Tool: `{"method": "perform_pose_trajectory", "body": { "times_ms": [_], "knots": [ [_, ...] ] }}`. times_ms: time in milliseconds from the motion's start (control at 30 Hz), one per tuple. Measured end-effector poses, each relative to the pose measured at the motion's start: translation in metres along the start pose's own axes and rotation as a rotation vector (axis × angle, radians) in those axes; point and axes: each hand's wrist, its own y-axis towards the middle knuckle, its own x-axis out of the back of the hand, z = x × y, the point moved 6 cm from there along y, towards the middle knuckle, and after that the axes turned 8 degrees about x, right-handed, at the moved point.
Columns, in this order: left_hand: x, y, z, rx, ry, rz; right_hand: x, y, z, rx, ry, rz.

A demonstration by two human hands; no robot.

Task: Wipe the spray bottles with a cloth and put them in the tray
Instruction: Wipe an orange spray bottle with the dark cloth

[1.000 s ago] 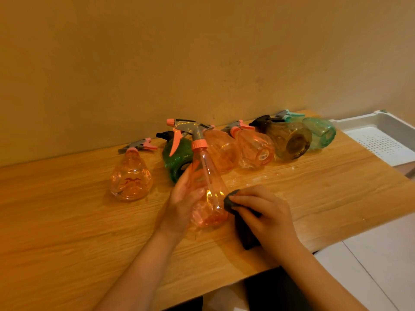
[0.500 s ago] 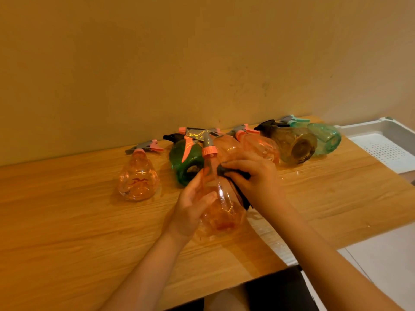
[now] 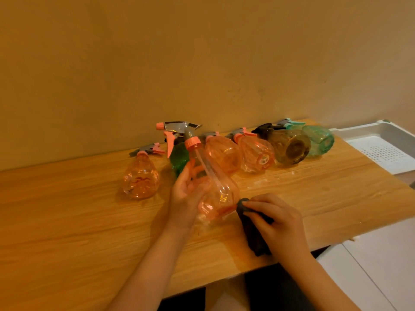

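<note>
The main risk is the orange spray bottle point(image 3: 215, 189) slipping: the left hand point(image 3: 185, 199) steadies it from 1 side only, fingers curled around its smooth, see-through body, and a sideways push from the cloth could tip it out of that hold. If it falls, it could knock into the bottles lying just behind it: the green bottle point(image 3: 179, 157), 2 more orange bottles point(image 3: 224, 153) and the brown bottle point(image 3: 289, 145). The counter point(image 3: 67, 216) shows pale smears near the bottle, perhaps wet, which would make sliding likelier.

The held bottle stands tilted, its base at or just above the counter, its trigger head point(image 3: 179, 129) pointing up and left. The right hand point(image 3: 278, 223) clenches the dark cloth point(image 3: 254, 234), pressing its upper end against the bottle's lower right side, wrist angled in from the lower right. The white tray point(image 3: 381, 151) sits well apart at the far right, with no bottle visible in it.
</note>
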Motion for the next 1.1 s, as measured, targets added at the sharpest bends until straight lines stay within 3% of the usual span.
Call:
{"method": "perform_pose_trajectory", "body": {
  "times_ms": [400, 700, 833, 933, 1033, 1100],
  "knots": [
    [0.048, -0.07, 0.022, 0.168, -0.146, -0.457, -0.042, 0.0, 0.017, 0.025, 0.118, 0.101],
    [0.05, -0.081, 0.02, 0.148, -0.102, -0.535, -0.052, 0.011, 0.017, 0.032, 0.112, 0.139],
    [0.053, -0.082, 0.019, 0.178, 0.028, -0.565, -0.054, 0.015, 0.017, 0.034, 0.139, 0.156],
    [0.058, -0.084, 0.014, 0.19, 0.266, -0.664, -0.053, 0.016, 0.018, 0.03, 0.157, 0.143],
    [0.06, -0.087, 0.006, 0.042, 0.496, -0.741, -0.052, 0.017, 0.019, 0.035, 0.154, 0.137],
    [0.056, -0.085, 0.001, -0.106, 0.631, -0.675, -0.052, 0.018, 0.018, 0.032, 0.153, 0.138]
  ]
}}
